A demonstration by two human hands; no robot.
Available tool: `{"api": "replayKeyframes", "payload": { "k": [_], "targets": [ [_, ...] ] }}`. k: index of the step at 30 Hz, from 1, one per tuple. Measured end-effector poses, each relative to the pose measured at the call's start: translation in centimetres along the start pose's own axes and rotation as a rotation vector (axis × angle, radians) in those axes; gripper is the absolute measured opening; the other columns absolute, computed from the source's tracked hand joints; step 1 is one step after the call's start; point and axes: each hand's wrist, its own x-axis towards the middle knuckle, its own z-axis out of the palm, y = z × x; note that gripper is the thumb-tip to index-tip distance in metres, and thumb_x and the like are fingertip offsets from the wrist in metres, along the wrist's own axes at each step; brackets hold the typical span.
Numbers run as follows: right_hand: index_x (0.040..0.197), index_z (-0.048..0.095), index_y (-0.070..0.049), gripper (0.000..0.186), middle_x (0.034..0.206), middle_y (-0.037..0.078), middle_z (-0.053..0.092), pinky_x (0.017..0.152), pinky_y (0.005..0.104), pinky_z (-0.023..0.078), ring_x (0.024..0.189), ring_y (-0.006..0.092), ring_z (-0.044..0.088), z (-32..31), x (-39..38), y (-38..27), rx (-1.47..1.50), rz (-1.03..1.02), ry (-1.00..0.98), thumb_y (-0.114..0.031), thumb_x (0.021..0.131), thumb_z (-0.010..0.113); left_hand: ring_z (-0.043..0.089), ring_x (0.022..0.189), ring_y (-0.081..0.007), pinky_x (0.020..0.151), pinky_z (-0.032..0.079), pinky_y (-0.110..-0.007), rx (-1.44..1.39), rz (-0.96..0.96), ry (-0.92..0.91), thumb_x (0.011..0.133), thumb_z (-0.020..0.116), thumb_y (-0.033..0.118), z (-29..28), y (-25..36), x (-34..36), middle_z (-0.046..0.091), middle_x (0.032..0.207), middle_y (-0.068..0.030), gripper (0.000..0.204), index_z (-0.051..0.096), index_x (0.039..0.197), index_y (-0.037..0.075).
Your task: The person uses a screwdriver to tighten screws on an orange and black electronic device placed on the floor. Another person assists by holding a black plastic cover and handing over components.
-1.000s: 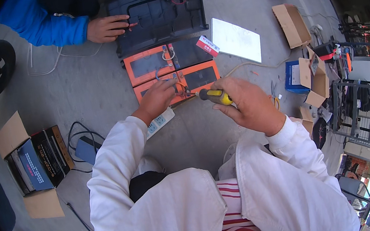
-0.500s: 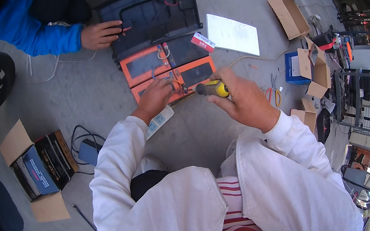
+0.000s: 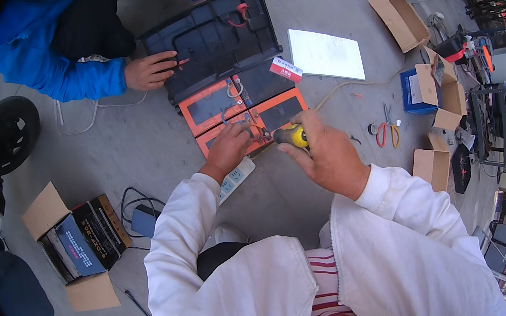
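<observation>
My right hand [image 3: 325,153] grips a screwdriver with a yellow and black handle [image 3: 291,136], its tip pointed at the near orange battery [image 3: 275,112]. My left hand [image 3: 229,149] rests on that battery's near left edge, fingers on its wired terminals. A second orange battery [image 3: 209,104] lies just beyond it. Behind both lies a dark plastic battery case [image 3: 212,38] with a red lead on top. Another person in a blue sleeve has a hand [image 3: 150,72] on the case's left edge.
A white sheet [image 3: 326,54] lies right of the batteries. Red-handled pliers [image 3: 385,133] and several open cardboard boxes [image 3: 401,18] sit to the right. A white power strip [image 3: 234,178] is under my left wrist. A box of black items [image 3: 82,239] and a small wheel [image 3: 4,133] are at left.
My right hand has brought the screwdriver left and closer to the near battery. The view has shifted so the other person's hand and the case sit lower in the picture.
</observation>
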Motion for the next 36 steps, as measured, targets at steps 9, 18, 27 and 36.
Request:
{"api": "replayKeyframes", "payload": {
  "k": [9, 18, 27, 36],
  "targets": [
    [0.112, 0.045, -0.004, 0.046, 0.083, 0.023, 0.069, 0.061, 0.0485, 0.054, 0.075, 0.0437, 0.071, 0.1, 0.8, 0.3, 0.028, 0.125, 0.019, -0.034, 0.099, 0.077, 0.062, 0.126, -0.0362, 0.104, 0.054, -0.044, -0.012, -0.041, -0.047, 0.091, 0.078, 0.012, -0.2, 0.3, 0.2, 0.067, 0.138, -0.0121, 0.02, 0.074, 0.109, 0.005],
    [0.122, 0.05, -0.004, 0.047, 0.094, 0.025, 0.07, 0.064, 0.0501, 0.054, 0.078, 0.0473, 0.07, 0.1, -0.2, -0.2, 0.017, 0.122, -0.056, -0.035, 0.1, 0.077, 0.063, 0.12, -0.0354, 0.1, 0.054, -0.044, 0.026, 0.002, -0.017, 0.087, 0.079, 0.012, -0.1, 0.3, 0.2, 0.068, 0.135, -0.0115, 0.02, 0.071, 0.104, 0.006],
    [0.115, 0.05, -0.002, 0.048, 0.076, 0.02, 0.069, 0.057, 0.0433, 0.056, 0.066, 0.0385, 0.071, 0.8, 0.2, 0.3, -0.051, 0.006, 0.06, -0.038, 0.099, 0.077, 0.061, 0.129, -0.0333, 0.107, 0.054, -0.043, 0.016, -0.052, -0.071, 0.093, 0.076, 0.012, -0.4, 0.5, 0.0, 0.067, 0.141, -0.0093, 0.022, 0.076, 0.114, 0.008],
    [0.116, 0.05, -0.003, 0.048, 0.081, 0.021, 0.068, 0.057, 0.0456, 0.053, 0.068, 0.0392, 0.071, -0.2, 0.2, 0.1, -0.073, -0.019, -0.122, -0.037, 0.097, 0.08, 0.068, 0.119, -0.0351, 0.099, 0.057, -0.046, 0.233, -0.221, 0.358, 0.097, 0.071, 0.013, -8.9, -2.7, 7.1, 0.07, 0.134, -0.0132, 0.031, 0.071, 0.128, 0.009]
  ]
}}
